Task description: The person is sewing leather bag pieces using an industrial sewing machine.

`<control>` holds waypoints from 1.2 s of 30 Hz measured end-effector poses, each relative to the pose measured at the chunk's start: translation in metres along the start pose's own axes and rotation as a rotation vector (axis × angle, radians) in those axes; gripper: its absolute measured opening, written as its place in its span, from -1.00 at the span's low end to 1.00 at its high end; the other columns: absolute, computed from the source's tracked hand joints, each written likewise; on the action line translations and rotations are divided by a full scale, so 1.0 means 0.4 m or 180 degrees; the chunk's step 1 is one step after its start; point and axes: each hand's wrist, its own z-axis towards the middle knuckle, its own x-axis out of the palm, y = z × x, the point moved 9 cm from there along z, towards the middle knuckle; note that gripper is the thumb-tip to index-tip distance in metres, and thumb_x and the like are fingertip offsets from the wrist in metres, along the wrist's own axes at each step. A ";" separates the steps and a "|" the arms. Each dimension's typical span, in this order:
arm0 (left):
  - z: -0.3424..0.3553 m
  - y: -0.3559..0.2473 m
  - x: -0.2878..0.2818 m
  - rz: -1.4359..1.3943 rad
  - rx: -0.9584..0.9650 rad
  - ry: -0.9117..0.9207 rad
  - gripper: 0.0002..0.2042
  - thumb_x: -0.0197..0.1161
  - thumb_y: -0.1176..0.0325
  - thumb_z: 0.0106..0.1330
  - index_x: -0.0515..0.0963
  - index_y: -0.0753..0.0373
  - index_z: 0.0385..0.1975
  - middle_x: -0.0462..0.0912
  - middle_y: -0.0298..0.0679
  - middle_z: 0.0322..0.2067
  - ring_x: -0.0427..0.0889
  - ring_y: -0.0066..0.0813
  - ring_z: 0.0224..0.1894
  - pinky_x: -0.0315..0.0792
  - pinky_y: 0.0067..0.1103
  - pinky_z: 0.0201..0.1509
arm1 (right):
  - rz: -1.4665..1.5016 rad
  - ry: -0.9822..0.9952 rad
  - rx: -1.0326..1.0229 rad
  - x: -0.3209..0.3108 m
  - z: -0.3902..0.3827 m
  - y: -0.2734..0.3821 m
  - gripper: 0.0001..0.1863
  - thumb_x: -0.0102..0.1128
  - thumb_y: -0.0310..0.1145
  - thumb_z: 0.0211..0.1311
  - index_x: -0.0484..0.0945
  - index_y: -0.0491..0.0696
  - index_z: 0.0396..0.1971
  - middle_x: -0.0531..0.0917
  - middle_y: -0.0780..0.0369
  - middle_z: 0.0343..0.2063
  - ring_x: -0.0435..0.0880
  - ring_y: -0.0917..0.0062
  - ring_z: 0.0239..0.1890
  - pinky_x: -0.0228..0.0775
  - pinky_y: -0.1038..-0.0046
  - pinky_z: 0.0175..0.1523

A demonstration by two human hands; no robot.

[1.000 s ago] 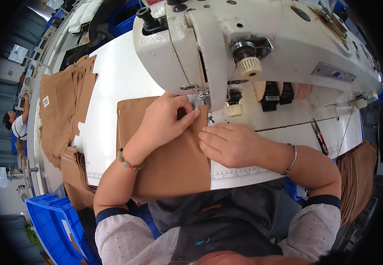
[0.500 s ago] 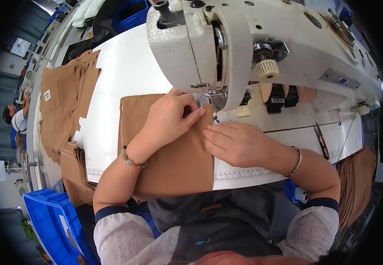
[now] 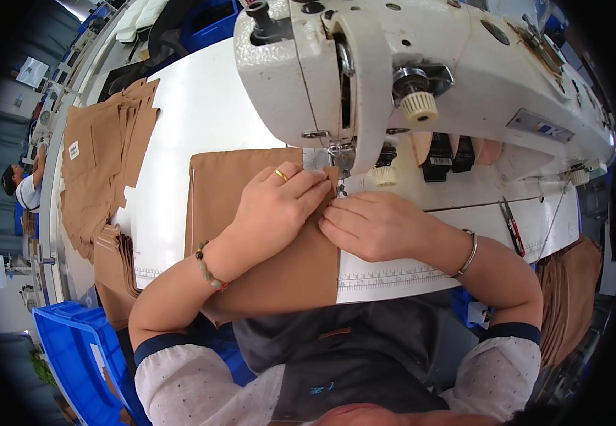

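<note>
A brown fabric panel [image 3: 251, 273] lies on the white sewing table, its upper right corner by the presser foot of a white sewing machine [image 3: 274, 99]. A narrow folded strip of the panel stands up at that corner. My left hand [image 3: 279, 206] rests on the panel, fingers bent together and gripping the cloth beside the strip. My right hand [image 3: 375, 226] pinches the panel's right edge just below the needle area. The fingertips of both hands nearly meet. The needle's tip is too small to make out.
Brown cut pieces [image 3: 102, 163] are stacked at the left, with more brown panels [image 3: 567, 298] hanging at the right. Red-and-black thread snips [image 3: 512, 228] lie right of the machine. A blue bin [image 3: 74, 348] stands lower left. A co-worker [image 3: 28, 184] sits far left.
My left hand has turned over the cloth: its fingers, earlier curled with the thumb stretched out by the strip, now press down together there. The right hand keeps its pinch, almost unmoved.
</note>
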 end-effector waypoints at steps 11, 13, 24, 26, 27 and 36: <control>0.004 -0.016 0.023 0.0396 -0.0168 0.0094 -0.54 0.25 0.41 0.05 0.66 0.23 0.03 0.67 -0.34 0.03 0.62 -0.42 -0.08 0.50 -0.51 0.02 | -0.0310 -0.0462 -0.0110 -0.026 0.000 -0.020 -0.85 0.24 -0.45 -0.06 0.56 -0.15 -0.44 0.57 0.23 -0.47 0.64 0.45 -0.35 0.55 0.47 -0.26; 0.006 -0.014 0.026 0.0426 -0.0175 0.0070 -0.55 0.24 0.41 0.06 0.66 0.22 0.04 0.67 -0.34 0.03 0.63 -0.42 -0.07 0.50 -0.51 0.02 | -0.0289 -0.0395 -0.0085 -0.030 0.005 -0.022 -0.85 0.25 -0.46 -0.07 0.56 -0.15 -0.43 0.57 0.23 -0.47 0.64 0.44 -0.34 0.56 0.46 -0.26; 0.014 -0.011 0.028 0.0360 -0.0044 -0.0027 -0.62 0.21 0.37 0.15 0.66 0.29 -0.02 0.65 -0.29 -0.01 0.57 -0.40 -0.03 0.47 -0.47 0.05 | -0.0391 -0.0310 0.0062 -0.036 0.004 -0.030 -0.85 0.25 -0.44 -0.09 0.54 -0.12 -0.45 0.55 0.25 -0.48 0.64 0.47 -0.35 0.56 0.48 -0.26; 0.015 -0.009 0.026 0.0294 -0.0074 0.0014 -0.63 0.20 0.37 0.15 0.66 0.29 -0.03 0.65 -0.29 0.01 0.57 -0.38 -0.02 0.46 -0.45 0.10 | -0.0358 -0.0285 0.0048 -0.037 0.002 -0.029 -0.86 0.24 -0.42 -0.09 0.53 -0.11 -0.48 0.54 0.26 -0.49 0.63 0.47 -0.36 0.54 0.46 -0.27; 0.012 -0.012 0.022 0.0305 -0.0061 0.0016 -0.63 0.20 0.37 0.15 0.66 0.29 -0.03 0.65 -0.29 0.01 0.57 -0.38 -0.02 0.46 -0.45 0.10 | -0.0312 -0.0245 0.0022 -0.034 0.002 -0.024 -0.87 0.24 -0.40 -0.09 0.53 -0.10 -0.50 0.53 0.26 -0.50 0.61 0.47 -0.37 0.53 0.45 -0.27; -0.135 -0.165 -0.093 -0.1500 -0.1208 0.0308 -0.30 0.51 0.02 0.08 0.46 0.29 0.15 0.60 -0.06 0.09 0.60 -0.08 0.10 0.41 -0.19 0.25 | -0.0237 0.0229 0.1074 -0.055 -0.013 0.095 -0.77 0.37 -0.19 -0.16 0.51 0.03 -0.61 0.40 0.32 -0.59 0.47 0.49 -0.50 0.29 0.47 -0.42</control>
